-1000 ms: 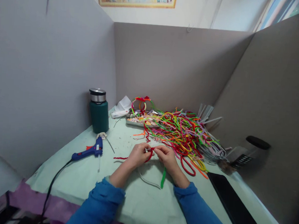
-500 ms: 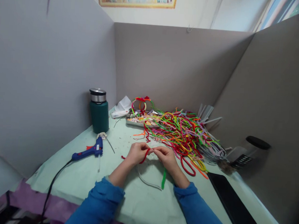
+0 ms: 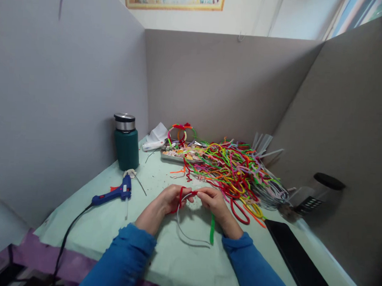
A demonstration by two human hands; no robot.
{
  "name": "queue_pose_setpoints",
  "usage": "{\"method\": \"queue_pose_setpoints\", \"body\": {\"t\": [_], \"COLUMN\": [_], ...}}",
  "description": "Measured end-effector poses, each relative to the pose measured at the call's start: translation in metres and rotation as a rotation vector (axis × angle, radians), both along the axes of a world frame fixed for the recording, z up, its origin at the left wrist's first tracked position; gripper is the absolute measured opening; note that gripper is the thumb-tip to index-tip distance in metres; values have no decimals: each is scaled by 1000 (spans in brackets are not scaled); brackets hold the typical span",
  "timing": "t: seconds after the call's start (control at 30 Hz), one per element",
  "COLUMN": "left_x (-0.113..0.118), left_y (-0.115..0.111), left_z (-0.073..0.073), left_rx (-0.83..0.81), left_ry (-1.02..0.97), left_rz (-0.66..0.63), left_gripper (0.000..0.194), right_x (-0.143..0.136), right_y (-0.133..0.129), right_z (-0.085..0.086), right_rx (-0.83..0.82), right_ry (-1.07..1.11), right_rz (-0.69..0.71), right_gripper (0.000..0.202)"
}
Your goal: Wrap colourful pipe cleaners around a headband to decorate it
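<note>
Over the middle of the table my left hand (image 3: 172, 199) pinches a red pipe cleaner (image 3: 180, 198), which loops round its fingers. My right hand (image 3: 213, 202) is closed on the red strand's other part, fingertips facing the left hand's. From between the hands a thin grey wire (image 3: 185, 238) curves down toward the tabletop; its upper end runs alongside the red strand. A green pipe cleaner end (image 3: 212, 229) hangs below my right hand; where it joins is hidden by that hand.
A blue glue gun (image 3: 113, 193) with a black cord lies left, before a dark green bottle (image 3: 126, 147). Behind the hands are a metal tray (image 3: 180, 159) of small pieces and a heap of coloured pipe cleaners (image 3: 238, 167). At right are a black slab (image 3: 300, 262) and a clear jar (image 3: 310, 200).
My left hand has turned and lowered slightly, and the red pipe cleaner now loops over its fingers. More of the grey wire shows between the hands. The green end has shifted slightly right.
</note>
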State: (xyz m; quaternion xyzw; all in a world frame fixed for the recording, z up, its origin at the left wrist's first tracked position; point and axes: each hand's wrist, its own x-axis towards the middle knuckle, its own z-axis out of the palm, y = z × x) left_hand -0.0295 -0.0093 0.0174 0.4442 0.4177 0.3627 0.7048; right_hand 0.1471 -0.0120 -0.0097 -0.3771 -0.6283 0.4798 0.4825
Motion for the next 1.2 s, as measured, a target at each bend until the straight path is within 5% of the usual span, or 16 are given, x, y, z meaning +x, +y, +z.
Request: {"method": "queue_pose_setpoints", "body": {"t": [0.13,0.4,0.57,1.0,1.2], "left_x": [0,2,1,4,8], "left_y": [1,1,4,1,5], "left_z": [2,-2,-8,3,-4], "left_rx": [-208,-13,174,304,313], "left_ry": [-118,-69,-35,-23,-50], "left_rz": [-95,91,188,192,180], "left_gripper": [21,44,43,61,42], "right_x": [-2,1,0,0,-1], "right_y": [0,2,2,3,3], "right_z": [0,4,4,2,1], "right_rx": [-68,-125,-137,-162,-157], "right_ry": [71,130,119,149,160], "right_rz": [19,-71,-48,-27,-60], "right_gripper": [24,25,25,22,22]}}
